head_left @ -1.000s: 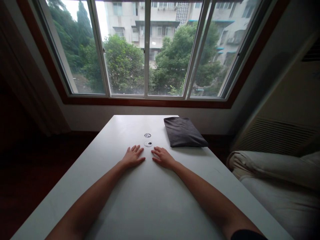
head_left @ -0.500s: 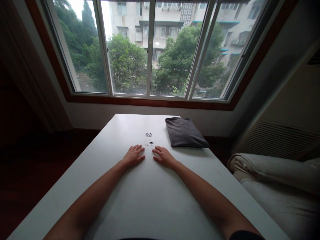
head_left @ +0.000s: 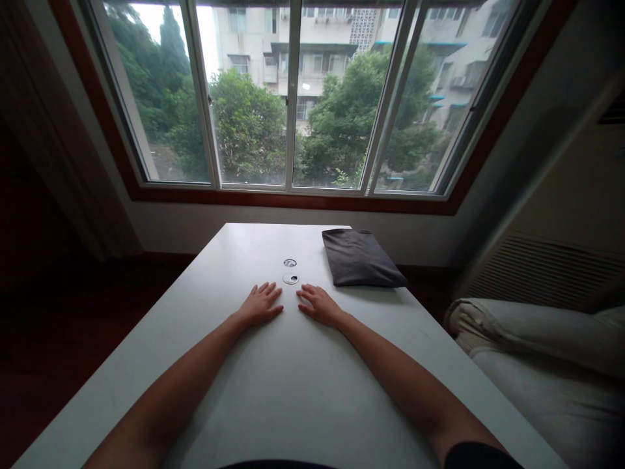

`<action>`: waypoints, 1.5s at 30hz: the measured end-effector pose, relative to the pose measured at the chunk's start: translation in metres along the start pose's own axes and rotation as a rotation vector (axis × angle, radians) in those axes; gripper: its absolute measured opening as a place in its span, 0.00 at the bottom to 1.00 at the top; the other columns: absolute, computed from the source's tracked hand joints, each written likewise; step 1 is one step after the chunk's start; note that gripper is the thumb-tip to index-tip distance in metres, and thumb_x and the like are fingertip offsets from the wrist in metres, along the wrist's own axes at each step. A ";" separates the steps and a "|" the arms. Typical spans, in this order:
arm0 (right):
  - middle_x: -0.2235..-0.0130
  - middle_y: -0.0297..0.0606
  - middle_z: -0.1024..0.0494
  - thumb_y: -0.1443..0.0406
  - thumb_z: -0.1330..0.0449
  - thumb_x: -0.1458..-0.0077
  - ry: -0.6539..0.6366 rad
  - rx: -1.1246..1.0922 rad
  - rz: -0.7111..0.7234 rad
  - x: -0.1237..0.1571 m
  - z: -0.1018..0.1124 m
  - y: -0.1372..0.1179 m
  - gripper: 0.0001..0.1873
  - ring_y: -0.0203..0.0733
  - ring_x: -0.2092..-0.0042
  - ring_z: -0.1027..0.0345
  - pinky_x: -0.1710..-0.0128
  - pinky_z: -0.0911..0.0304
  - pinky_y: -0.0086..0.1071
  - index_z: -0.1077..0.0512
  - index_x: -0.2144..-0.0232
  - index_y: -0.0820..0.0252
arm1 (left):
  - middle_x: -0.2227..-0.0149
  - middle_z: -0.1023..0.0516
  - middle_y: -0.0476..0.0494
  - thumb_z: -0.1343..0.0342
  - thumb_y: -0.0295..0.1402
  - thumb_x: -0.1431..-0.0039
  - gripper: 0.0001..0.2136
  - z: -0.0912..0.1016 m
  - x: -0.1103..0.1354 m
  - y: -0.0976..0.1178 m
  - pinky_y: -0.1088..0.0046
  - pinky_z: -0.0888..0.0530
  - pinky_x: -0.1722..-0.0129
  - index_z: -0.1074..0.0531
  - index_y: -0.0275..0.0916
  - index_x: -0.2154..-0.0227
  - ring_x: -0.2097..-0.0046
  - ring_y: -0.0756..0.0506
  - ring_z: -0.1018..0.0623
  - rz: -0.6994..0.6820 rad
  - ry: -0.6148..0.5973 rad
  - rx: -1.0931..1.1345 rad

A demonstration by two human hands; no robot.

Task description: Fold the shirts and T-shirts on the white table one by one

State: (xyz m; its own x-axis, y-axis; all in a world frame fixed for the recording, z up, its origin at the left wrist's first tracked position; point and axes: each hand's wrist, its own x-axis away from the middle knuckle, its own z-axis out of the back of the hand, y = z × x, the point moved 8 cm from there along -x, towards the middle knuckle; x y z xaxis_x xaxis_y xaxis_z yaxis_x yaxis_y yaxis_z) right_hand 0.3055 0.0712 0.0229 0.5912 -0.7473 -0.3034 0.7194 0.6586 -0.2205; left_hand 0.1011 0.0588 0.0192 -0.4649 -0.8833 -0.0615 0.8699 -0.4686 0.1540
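My left hand (head_left: 260,305) lies flat on the white table (head_left: 288,391), fingers spread and holding nothing. Across a small gap, my right hand (head_left: 318,305) rests palm down in the same way, with its fingers apart. Just beyond my fingertips is a round cable-hole cover (head_left: 291,279) with a dark opening, set in the tabletop. Behind it sits a second round hole (head_left: 290,263) with something pale and dark inside that I cannot make out. A folded dark grey cloth (head_left: 361,258) lies at the table's far right edge, closest to my right hand but not touching it.
A wide window (head_left: 293,130) with a brown frame is past the table's far end. At the right stands a sofa (head_left: 547,365) with a pale cover, in front of a slatted beige unit (head_left: 551,267). A curtain (head_left: 73,163) hangs at the left.
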 end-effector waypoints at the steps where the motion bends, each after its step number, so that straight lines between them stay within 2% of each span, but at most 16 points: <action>1: 0.32 0.47 0.33 0.51 0.41 0.33 0.000 0.001 0.000 0.000 0.000 0.000 0.28 0.56 0.31 0.41 0.31 0.47 0.52 0.29 0.35 0.50 | 0.24 0.50 0.40 0.57 0.58 0.30 0.34 0.000 0.000 -0.001 0.46 0.52 0.28 0.43 0.47 0.27 0.25 0.33 0.50 0.001 0.005 0.003; 7: 0.32 0.47 0.33 0.52 0.40 0.33 0.004 -0.005 0.000 0.000 -0.001 0.000 0.28 0.56 0.31 0.40 0.31 0.47 0.52 0.29 0.35 0.50 | 0.24 0.49 0.43 0.57 0.48 0.27 0.27 -0.002 -0.001 -0.006 0.46 0.50 0.28 0.41 0.49 0.28 0.25 0.36 0.49 0.014 0.011 0.019; 24: 0.32 0.48 0.33 0.53 0.40 0.34 0.001 -0.019 -0.010 0.001 0.007 -0.006 0.27 0.57 0.32 0.40 0.32 0.46 0.54 0.28 0.36 0.51 | 0.25 0.47 0.41 0.55 0.46 0.27 0.27 0.004 0.000 -0.001 0.45 0.50 0.28 0.40 0.48 0.29 0.25 0.35 0.48 0.018 0.009 0.046; 45: 0.32 0.47 0.33 0.52 0.40 0.34 0.005 -0.016 -0.007 0.003 0.004 -0.005 0.27 0.56 0.31 0.40 0.32 0.46 0.53 0.28 0.36 0.51 | 0.25 0.47 0.42 0.55 0.46 0.27 0.27 0.002 0.000 -0.002 0.46 0.50 0.28 0.40 0.49 0.29 0.25 0.36 0.48 0.020 0.013 0.049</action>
State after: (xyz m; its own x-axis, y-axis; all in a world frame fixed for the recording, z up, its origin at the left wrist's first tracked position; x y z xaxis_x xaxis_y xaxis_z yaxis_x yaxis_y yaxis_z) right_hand 0.3052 0.0656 0.0269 0.5841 -0.7517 -0.3061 0.7178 0.6545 -0.2375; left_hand 0.0988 0.0598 0.0212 -0.4445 -0.8929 -0.0710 0.8699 -0.4493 0.2034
